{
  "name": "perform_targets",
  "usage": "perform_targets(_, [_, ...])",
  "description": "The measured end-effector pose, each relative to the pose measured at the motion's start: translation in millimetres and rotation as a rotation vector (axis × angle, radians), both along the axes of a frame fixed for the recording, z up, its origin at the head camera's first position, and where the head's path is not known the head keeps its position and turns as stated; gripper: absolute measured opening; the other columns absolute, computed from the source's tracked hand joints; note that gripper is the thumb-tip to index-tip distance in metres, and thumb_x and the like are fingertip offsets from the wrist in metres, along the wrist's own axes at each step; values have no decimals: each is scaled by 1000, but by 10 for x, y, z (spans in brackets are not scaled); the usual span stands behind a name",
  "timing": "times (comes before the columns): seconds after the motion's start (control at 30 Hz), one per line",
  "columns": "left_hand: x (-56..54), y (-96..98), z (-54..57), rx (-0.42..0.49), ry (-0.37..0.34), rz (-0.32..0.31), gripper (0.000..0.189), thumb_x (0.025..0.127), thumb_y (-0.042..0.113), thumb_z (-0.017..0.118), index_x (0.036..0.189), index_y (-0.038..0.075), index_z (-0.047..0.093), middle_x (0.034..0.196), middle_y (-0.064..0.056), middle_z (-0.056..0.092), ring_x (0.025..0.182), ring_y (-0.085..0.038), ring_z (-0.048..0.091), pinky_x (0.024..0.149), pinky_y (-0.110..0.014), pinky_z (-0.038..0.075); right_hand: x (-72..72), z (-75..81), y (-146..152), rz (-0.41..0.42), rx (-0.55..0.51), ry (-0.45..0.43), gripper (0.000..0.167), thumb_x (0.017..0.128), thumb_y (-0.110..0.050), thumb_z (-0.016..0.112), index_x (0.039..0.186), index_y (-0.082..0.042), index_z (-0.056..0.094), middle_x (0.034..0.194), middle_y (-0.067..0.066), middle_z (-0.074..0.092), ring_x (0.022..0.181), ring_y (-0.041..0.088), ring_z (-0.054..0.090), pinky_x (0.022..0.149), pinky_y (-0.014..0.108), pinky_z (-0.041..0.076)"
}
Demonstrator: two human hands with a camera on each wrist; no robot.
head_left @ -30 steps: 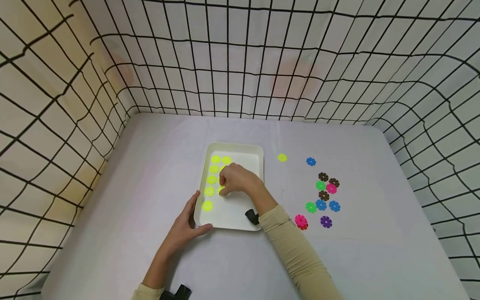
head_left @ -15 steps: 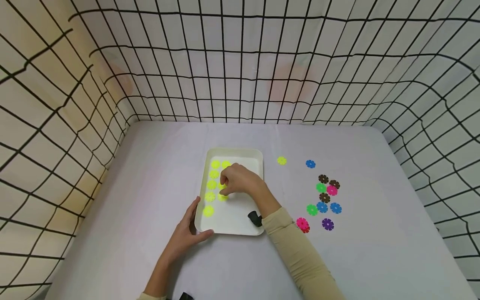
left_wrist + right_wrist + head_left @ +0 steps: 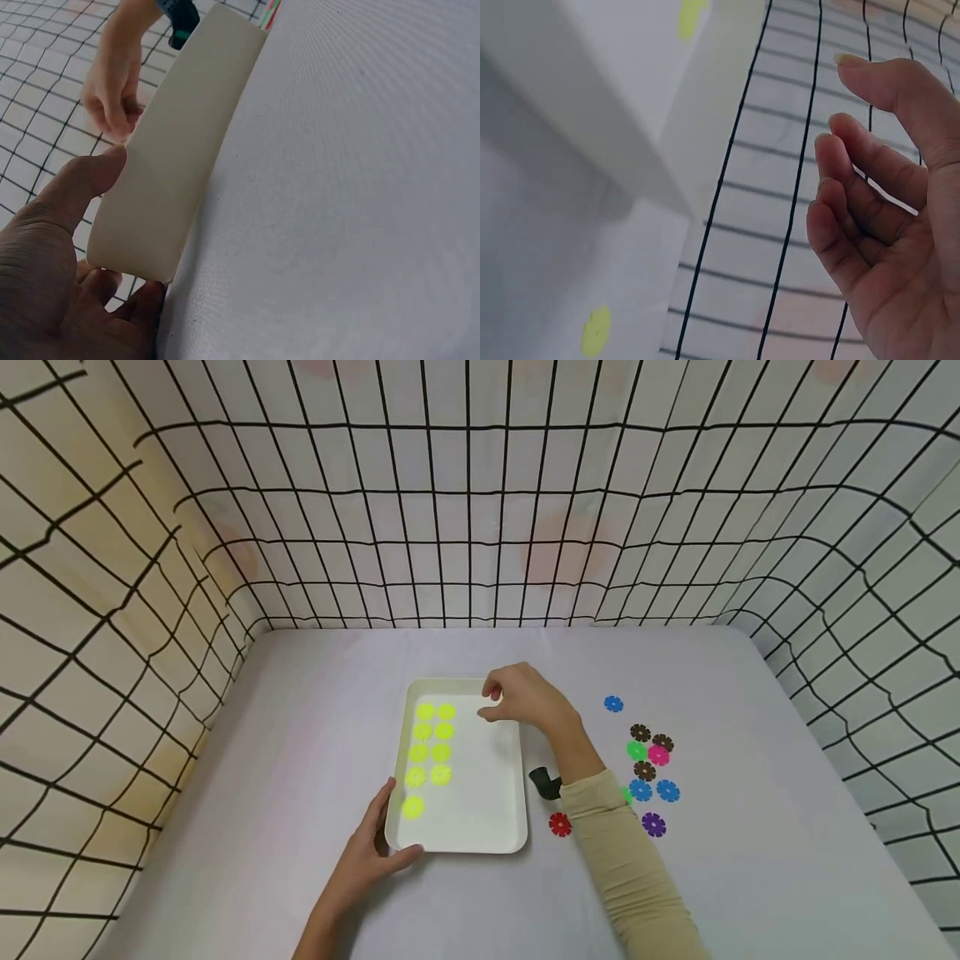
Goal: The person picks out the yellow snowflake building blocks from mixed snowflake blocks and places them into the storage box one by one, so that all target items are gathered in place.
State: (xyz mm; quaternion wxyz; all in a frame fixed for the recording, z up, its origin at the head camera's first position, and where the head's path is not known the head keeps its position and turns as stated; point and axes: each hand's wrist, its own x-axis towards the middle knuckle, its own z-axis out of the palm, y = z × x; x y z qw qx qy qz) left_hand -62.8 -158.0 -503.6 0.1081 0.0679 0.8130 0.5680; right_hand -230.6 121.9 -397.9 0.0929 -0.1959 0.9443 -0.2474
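A white rectangular tray (image 3: 480,810) lies on the table. Several yellow notched discs (image 3: 441,752) stand in two columns along its left half. My left hand (image 3: 367,852) grips the tray's near left corner, thumb at the front wall and fingers against the left side, as the left wrist view also shows. My right hand (image 3: 528,697) hovers over the tray's far right part. In the right wrist view its thumb and loosely bent fingers are apart with nothing between them. One yellow disc (image 3: 596,330) lies outside the tray; in the head view my right hand hides it.
Right of the tray lie loose discs: a blue disc (image 3: 613,703), a purple disc (image 3: 654,824), a red disc (image 3: 559,824), and several brown, green, pink and blue ones. My sleeve covers part of them. A black wire grid (image 3: 465,539) borders the table's back and sides.
My right hand has left the second column of yellow discs and moved right and away from me, its fingers parting. My left hand keeps its grip on the tray. The head view has tilted up.
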Motion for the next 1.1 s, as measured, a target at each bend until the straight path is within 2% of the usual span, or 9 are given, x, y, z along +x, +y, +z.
perform_targets(0.13, [28, -9, -6, 11, 3, 5, 105, 76, 24, 84, 157, 18, 16, 161, -12, 25, 149, -30, 24, 101, 0, 20, -75, -42, 256, -83, 3, 34, 36, 81, -30, 77, 106, -4, 71, 100, 9, 71, 91, 21, 62, 79, 34, 52])
perform_targets(0.27, [51, -9, 2, 2, -9, 12, 107, 75, 24, 85, 157, 19, 16, 161, -10, 26, 148, -28, 25, 100, 2, 21, -125, -119, 492, -157, 9, 28, 38, 83, -30, 75, 109, -3, 70, 102, 11, 70, 93, 23, 62, 80, 37, 52])
perform_targets(0.5, [15, 2, -14, 5, 0, 4, 107, 75, 24, 85, 157, 21, 16, 161, -8, 27, 148, -26, 26, 100, 3, 20, -236, -317, 798, -261, 2, 17, 40, 83, -32, 74, 110, -3, 68, 102, 12, 68, 90, 24, 59, 79, 37, 49])
perform_targets(0.6, [3, 1, -20, 11, 9, 2, 107, 75, 23, 85, 157, 21, 16, 161, -10, 27, 148, -29, 27, 100, 3, 21, -241, -393, 875, -278, -6, 8, 40, 83, -31, 74, 110, -2, 68, 103, 12, 67, 90, 24, 59, 78, 36, 49])
perform_targets(0.9, [5, -22, -14, 16, 15, 13, 107, 74, 23, 85, 157, 18, 17, 160, -13, 29, 147, -33, 27, 99, 2, 21, -219, -600, 976, -309, 22, -2, 42, 82, -30, 76, 112, -2, 66, 103, 12, 66, 94, 25, 58, 85, 40, 49])
perform_targets(1.1, [6, -17, -19, 18, 27, 9, 106, 75, 25, 85, 156, 19, 18, 159, -13, 31, 146, -32, 29, 100, 1, 21, -226, -673, 1027, -314, 25, 12, 40, 80, -28, 77, 109, -1, 67, 100, 13, 67, 94, 25, 59, 87, 42, 49])
